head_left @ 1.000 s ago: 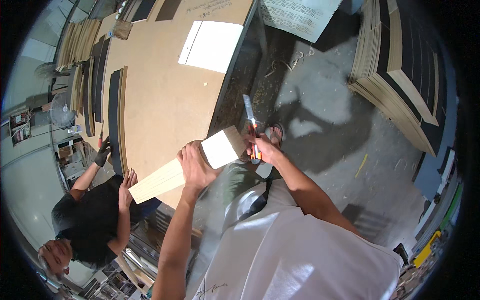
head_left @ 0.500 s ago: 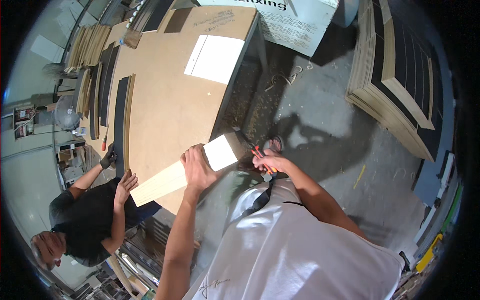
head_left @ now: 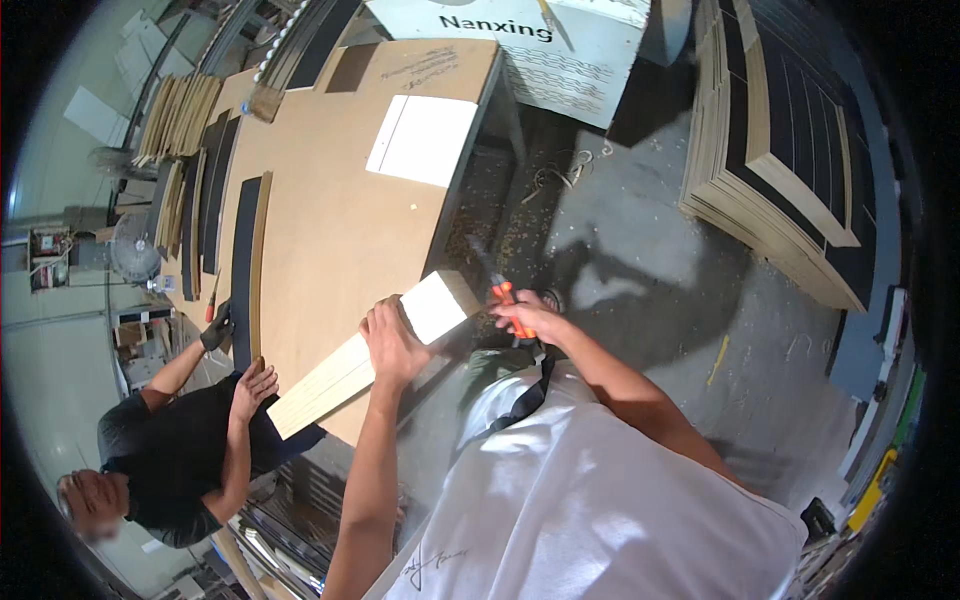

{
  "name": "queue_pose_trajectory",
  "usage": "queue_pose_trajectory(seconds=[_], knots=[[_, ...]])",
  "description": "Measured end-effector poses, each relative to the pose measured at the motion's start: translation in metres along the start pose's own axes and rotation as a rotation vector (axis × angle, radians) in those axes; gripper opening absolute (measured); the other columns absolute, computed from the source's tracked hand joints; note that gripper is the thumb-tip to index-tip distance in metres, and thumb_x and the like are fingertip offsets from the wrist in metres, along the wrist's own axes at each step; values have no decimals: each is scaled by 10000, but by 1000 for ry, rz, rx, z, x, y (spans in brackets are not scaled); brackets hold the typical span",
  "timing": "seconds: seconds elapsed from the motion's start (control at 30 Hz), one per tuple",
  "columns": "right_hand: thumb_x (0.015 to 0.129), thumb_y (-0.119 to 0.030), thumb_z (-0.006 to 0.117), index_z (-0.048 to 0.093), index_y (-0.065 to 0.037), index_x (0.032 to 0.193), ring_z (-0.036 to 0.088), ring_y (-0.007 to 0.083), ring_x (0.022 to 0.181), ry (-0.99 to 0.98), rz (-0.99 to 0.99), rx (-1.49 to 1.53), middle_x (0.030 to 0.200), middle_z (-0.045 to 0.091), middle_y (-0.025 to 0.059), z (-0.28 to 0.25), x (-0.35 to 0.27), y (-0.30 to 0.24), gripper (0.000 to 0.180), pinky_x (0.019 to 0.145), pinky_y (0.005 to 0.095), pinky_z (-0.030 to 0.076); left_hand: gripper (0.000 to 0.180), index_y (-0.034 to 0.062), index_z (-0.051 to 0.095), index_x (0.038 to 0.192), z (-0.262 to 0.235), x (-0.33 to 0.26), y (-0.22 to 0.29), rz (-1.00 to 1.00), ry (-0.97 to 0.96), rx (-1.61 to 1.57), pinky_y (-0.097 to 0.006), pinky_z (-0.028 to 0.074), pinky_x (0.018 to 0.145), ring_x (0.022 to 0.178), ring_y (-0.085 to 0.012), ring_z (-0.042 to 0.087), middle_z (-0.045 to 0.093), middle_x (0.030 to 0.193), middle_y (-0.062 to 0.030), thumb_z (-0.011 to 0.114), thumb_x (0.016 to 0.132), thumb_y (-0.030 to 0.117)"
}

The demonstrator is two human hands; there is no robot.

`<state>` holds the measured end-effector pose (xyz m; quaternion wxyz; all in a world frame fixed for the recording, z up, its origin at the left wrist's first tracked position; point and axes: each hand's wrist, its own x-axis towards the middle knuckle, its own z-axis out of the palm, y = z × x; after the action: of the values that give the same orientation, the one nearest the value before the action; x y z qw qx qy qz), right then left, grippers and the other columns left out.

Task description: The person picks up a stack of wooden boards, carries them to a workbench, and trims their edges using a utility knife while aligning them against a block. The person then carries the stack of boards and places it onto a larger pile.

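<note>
My left hand point(head_left: 393, 345) grips a long pale wooden board point(head_left: 325, 390), fingers over its upper edge and thumb beneath. Toward its right end the board looks bright white, with a thick brown end face. It slants across the near corner of the large tan worktable point(head_left: 330, 230). Just right of that end, my right hand point(head_left: 525, 315) is closed around a hand tool with orange-and-black handles point(head_left: 503, 297). The tool's grey front part points up and away, apart from the board; it is blurred, so its exact kind is unclear.
A co-worker point(head_left: 180, 440) at left touches a dark-faced strip point(head_left: 245, 260) on the table. A white panel point(head_left: 425, 140) lies at the far right corner. Stacked boards point(head_left: 790, 160) stand on the right. A white box point(head_left: 560, 65) is beyond; shavings litter the floor.
The board has tilted, showing more of its thick edge. My right hand has shifted slightly left, and the tool's front has swung away from the board's end.
</note>
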<state>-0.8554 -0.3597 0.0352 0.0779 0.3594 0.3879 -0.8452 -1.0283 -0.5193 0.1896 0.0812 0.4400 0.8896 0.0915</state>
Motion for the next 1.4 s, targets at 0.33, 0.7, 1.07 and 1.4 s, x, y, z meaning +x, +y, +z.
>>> queue_pose_trajectory(seconds=[0.33, 0.7, 1.07, 1.4], knots=[[855, -130, 627, 510, -1, 1177, 641, 184, 871, 72, 28, 67, 1035, 688, 128, 33, -17, -15, 366, 687, 293, 497, 915, 4, 428, 1260, 0, 5, 4, -3, 1, 29, -477, 333, 995, 1103, -341, 477, 517, 1140, -167, 881, 522, 300], [916, -275, 612, 609, -82, 1130, 537, 90, 699, -20, -157, 31, 872, 626, 10, 6, -12, 17, 289, 644, 247, 475, 870, -1, 448, 1226, -4, 4, 3, -14, 4, 16, -472, 333, 997, 1074, -344, 491, 530, 1112, -170, 871, 522, 288], [970, -288, 591, 572, -95, 917, 480, 57, 535, 195, -81, -318, 671, 524, -25, -30, -31, 9, 202, 472, 224, 398, 796, 22, 480, 1183, -10, 26, 2, -175, 41, -51, -493, 327, 995, 1114, -357, 486, 546, 1140, -175, 835, 586, 409], [960, -203, 567, 547, -68, 943, 468, 114, 447, 475, -108, -209, 637, 505, 10, -106, -90, 6, 138, 408, 271, 386, 818, -38, 492, 1185, -36, 74, -53, -579, 111, -165, -504, 328, 1009, 1143, -365, 480, 533, 1178, -218, 836, 601, 420]])
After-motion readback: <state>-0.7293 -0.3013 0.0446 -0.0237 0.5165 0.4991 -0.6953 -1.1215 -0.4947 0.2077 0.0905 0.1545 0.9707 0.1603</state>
